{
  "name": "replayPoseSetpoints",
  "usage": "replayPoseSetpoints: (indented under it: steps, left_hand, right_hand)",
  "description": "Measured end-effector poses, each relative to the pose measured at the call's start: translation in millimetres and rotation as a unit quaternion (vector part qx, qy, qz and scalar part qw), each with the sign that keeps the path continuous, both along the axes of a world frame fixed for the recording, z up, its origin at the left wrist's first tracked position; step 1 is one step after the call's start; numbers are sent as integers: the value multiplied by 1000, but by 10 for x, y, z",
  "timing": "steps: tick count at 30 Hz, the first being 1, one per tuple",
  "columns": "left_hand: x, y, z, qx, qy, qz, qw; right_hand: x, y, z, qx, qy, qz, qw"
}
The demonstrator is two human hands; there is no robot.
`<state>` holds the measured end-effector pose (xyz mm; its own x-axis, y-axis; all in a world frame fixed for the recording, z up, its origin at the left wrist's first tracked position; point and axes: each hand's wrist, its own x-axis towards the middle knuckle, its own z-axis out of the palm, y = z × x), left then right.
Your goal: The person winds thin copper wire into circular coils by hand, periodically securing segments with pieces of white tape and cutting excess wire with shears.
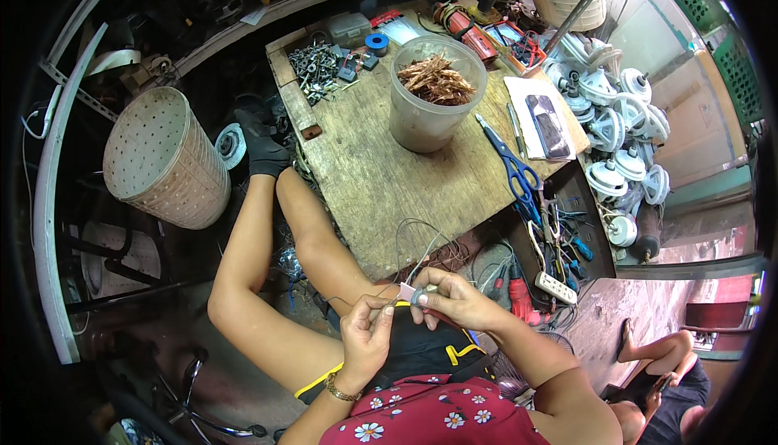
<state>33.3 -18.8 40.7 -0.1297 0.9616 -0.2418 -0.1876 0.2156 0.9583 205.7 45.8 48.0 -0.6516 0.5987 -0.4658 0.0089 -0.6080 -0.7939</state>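
Note:
Above my lap, my left hand [366, 333] is closed in a pinch on the end of a thin grey wire [427, 252]. The wire loops up in front of the table's near edge. Close beside it, my right hand [455, 302] is closed around a small grey piece [418, 297]. A pale, flat, tab-like bit [406, 291] shows between the two hands; its kind is too small to tell. Ahead of my hands, a cloudy plastic tub [428, 130] stands on the wooden table [356, 177], filled with copper-coloured wire strands [438, 80].
Blue-handled scissors [519, 176] and a phone [549, 127] lie on the table's right; screws [314, 68] at its far left. A tool drawer [596, 242] and white motor-like parts [608, 129] are to the right. A perforated bin [194, 177] stands left. Another person [677, 376] sits lower right.

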Motion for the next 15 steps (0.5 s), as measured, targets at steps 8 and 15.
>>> replayPoseSetpoints:
  steps: [8,15]
  left_hand:
    - [-23,-20,-22,-1,19,-41,999]
    - [17,-29,-6,1,27,-35,999]
  right_hand:
    - [-62,7,95,29,4,-11,1000]
    - [-40,5,68,26,0,-20,999]
